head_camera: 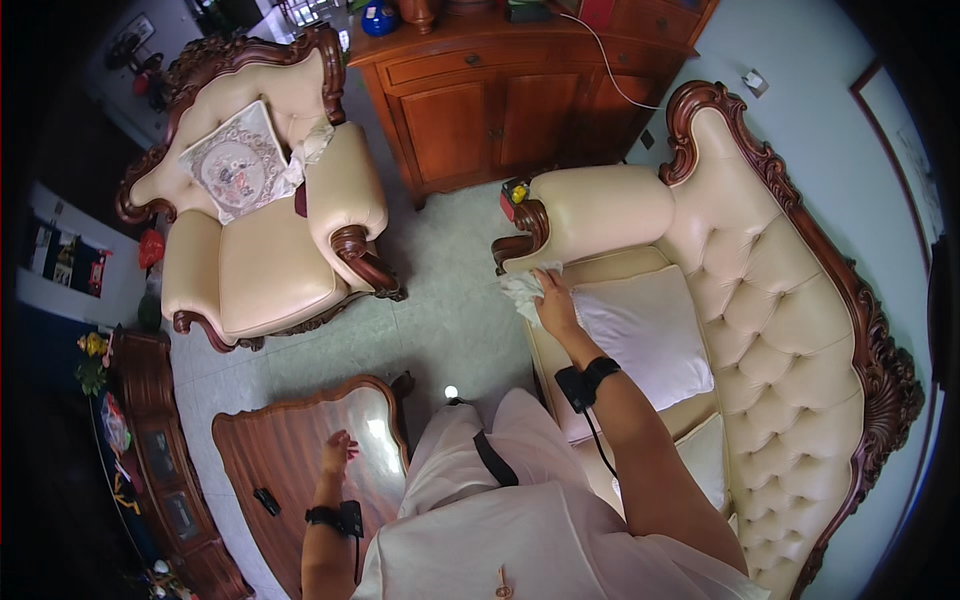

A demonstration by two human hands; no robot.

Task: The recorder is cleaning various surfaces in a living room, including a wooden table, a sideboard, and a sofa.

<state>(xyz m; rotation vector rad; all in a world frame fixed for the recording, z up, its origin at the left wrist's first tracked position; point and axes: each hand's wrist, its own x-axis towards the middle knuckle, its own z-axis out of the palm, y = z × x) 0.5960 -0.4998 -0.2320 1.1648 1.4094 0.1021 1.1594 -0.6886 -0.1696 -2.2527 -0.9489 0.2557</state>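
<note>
A crumpled white cloth (520, 294) is in my right hand (556, 303), whose fingers press on it at the front corner of the cream tufted sofa's seat, just below the carved wooden armrest end (529, 225). Right beside that wrist lies a white cushion (645, 330) on the sofa seat. My left hand (340, 453) hovers over the polished wooden coffee table (292, 435) and holds nothing; its fingers are loosely bent and partly apart. Both wrists wear black straps with small boxes and cables.
A cream armchair (277, 277) with a patterned cushion (238, 166) and a white cloth (306, 157) on its arm stands at the far left. Behind is a wooden cabinet (487, 120). A black object (266, 501) lies on the coffee table. Another cushion (701, 461) rests nearer on the sofa.
</note>
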